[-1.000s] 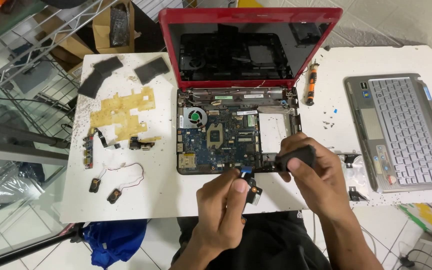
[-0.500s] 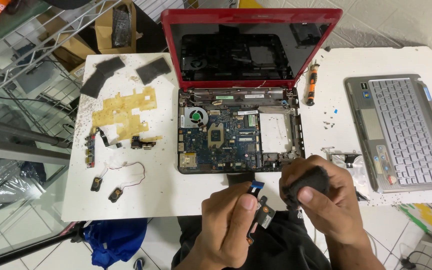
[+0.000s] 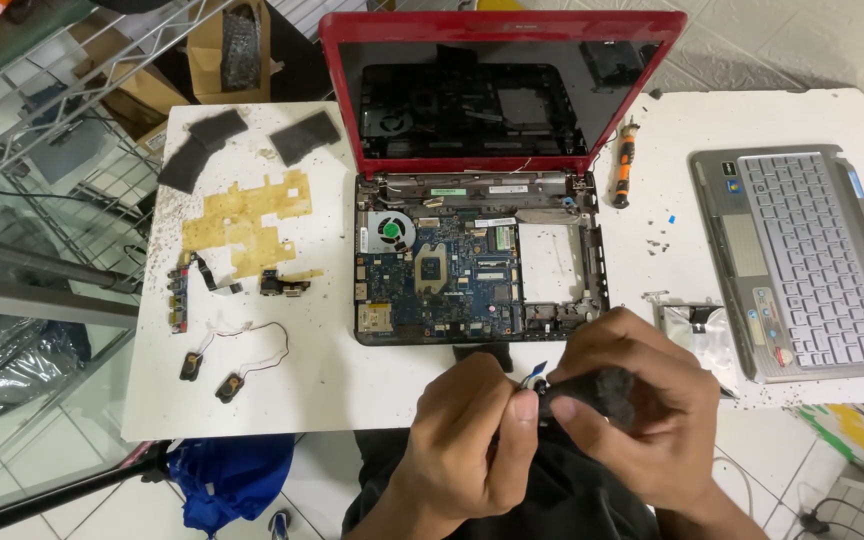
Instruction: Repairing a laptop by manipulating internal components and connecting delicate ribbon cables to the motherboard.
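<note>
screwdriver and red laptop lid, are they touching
Apart. The head view shows bare white table between the screwdriver and the lid's right edge.

Glossy red plastic laptop lid (image 3: 332,90)

Leaving bare white table (image 3: 392,385) open along the near edge, left of both hands. Blocking the near-right corner: left hand (image 3: 472,440) and right hand (image 3: 642,400), pressed together around a small dark part (image 3: 592,388). Filling the middle: opened red laptop (image 3: 482,260), its upright screen walling off the far side. Crowding the left strip: black pads (image 3: 242,140), yellow film (image 3: 247,220), small boards (image 3: 180,295), wired speakers (image 3: 227,375). Leaving a narrow lane right of the laptop, narrowed by an orange screwdriver (image 3: 624,170) and scattered screws. Occupying the right end: grey keyboard panel (image 3: 812,260), with a metal bracket (image 3: 692,325) just beside it.
</note>
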